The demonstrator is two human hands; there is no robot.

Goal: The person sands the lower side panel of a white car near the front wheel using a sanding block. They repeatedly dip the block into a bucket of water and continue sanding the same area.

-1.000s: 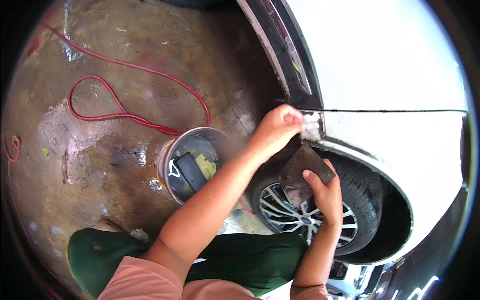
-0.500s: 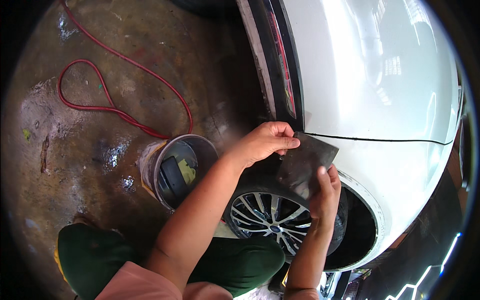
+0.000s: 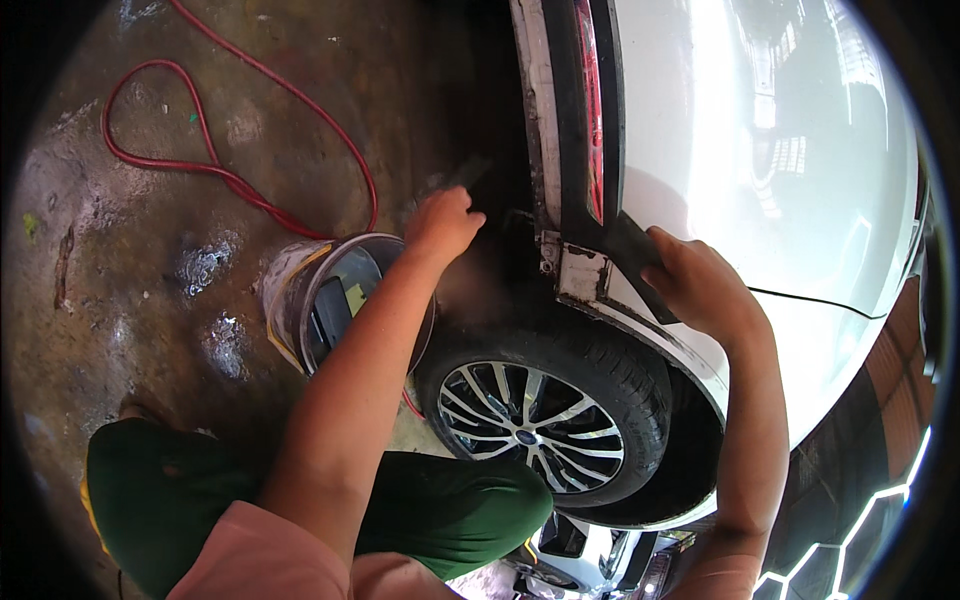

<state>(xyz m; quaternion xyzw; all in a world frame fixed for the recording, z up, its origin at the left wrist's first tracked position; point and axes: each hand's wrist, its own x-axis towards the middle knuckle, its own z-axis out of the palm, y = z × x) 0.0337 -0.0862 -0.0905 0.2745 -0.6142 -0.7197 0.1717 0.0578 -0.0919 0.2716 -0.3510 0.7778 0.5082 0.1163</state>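
My right hand (image 3: 695,285) grips a dark grey sheet (image 3: 638,252) that looks like sandpaper. It lies along the corner of a white car's body panel (image 3: 755,170), below the red tail light (image 3: 592,130). My left hand (image 3: 445,222) is over the dark floor beside the car's rear, its fingers curled closed. A blurred dark shape shows at its fingertips, too unclear to name. Under my left forearm stands a bucket (image 3: 282,305) of water with a dark block (image 3: 328,312) and a yellow-green piece (image 3: 356,297) in it.
The car's wheel (image 3: 525,437) stands in the open wheel arch just below my hands. A bare, rough bracket area (image 3: 580,275) shows at the body corner. A red hose (image 3: 215,160) loops over the wet floor (image 3: 130,240) at the left.
Both hands held the sheet between them before; now they are apart. My left hand has moved left and up, and my right hand has moved right and up with the sheet to the panel.
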